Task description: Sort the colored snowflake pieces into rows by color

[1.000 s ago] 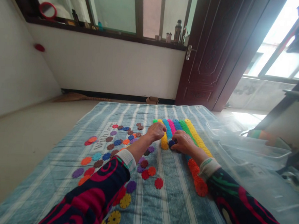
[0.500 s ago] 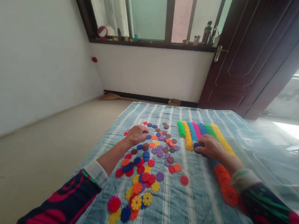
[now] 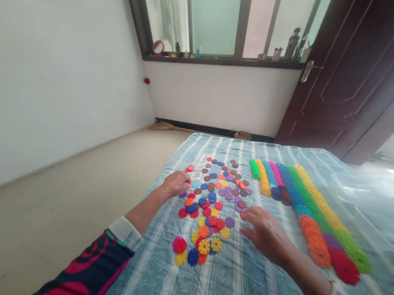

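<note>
Loose flower-shaped plastic discs in many colours lie scattered over the striped cloth (image 3: 242, 267). My left hand (image 3: 177, 183) is closed at the left edge of the scatter, fingertips pinched together; what they hold, if anything, is hidden. At the right side of the scatter, my right hand (image 3: 263, 231) reaches in with its fingers apart and nothing in them, close to a red disc (image 3: 241, 214). Overlapping discs form long colour-sorted rows on the right, among them a yellow row (image 3: 320, 194) and an orange row (image 3: 315, 243). Dark blue discs (image 3: 276, 193) end the short light blue row.
A clear plastic container (image 3: 359, 190) sits right of the rows. Beyond the cloth are a wall, a window sill (image 3: 219, 61) with small items, and a dark door (image 3: 343, 81). A broom (image 3: 166, 126) lies on the floor.
My right hand has left the dark blue disc at the light blue row's end and moved left and nearer to the loose discs, opening. My left hand has shifted slightly left across the cloth.
</note>
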Tool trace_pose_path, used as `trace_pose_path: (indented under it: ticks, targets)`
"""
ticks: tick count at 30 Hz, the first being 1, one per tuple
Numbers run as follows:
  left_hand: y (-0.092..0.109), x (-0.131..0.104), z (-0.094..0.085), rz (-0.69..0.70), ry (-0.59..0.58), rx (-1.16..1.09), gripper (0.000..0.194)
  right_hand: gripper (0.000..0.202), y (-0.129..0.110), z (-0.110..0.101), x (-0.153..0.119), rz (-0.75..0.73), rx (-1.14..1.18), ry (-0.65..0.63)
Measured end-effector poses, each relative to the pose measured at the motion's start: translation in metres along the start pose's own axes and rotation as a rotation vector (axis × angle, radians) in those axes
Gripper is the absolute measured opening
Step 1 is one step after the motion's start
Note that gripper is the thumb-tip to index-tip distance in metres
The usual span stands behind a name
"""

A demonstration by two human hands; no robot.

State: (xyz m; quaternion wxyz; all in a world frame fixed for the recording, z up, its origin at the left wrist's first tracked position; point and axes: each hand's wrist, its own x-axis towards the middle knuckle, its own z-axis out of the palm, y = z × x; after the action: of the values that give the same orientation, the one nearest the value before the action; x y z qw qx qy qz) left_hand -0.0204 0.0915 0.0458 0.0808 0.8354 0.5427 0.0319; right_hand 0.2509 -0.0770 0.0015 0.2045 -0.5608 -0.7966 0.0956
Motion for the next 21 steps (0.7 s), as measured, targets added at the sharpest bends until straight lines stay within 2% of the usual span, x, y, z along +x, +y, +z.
trace_pose_path:
  ticks: [4,7,15,21]
  targets:
    - [0.002,-0.015,0.004,-0.032,-0.024,0.015,0.019,0.007,-0.004,0.018,-0.005,0.063,-0.009,-0.006]
    - [0.009,-0.019,0.011,-0.061,-0.024,0.018,0.021,0.006,-0.005,0.028,-0.007,0.046,-0.005,0.014]
    - [0.019,-0.003,0.03,-0.166,-0.004,-0.023,0.018,0.007,-0.007,0.05,-0.015,-0.096,0.033,0.191]
    - [0.019,0.008,0.031,-0.204,-0.026,-0.145,0.015,0.011,-0.005,0.049,-0.016,-0.123,0.034,0.196]
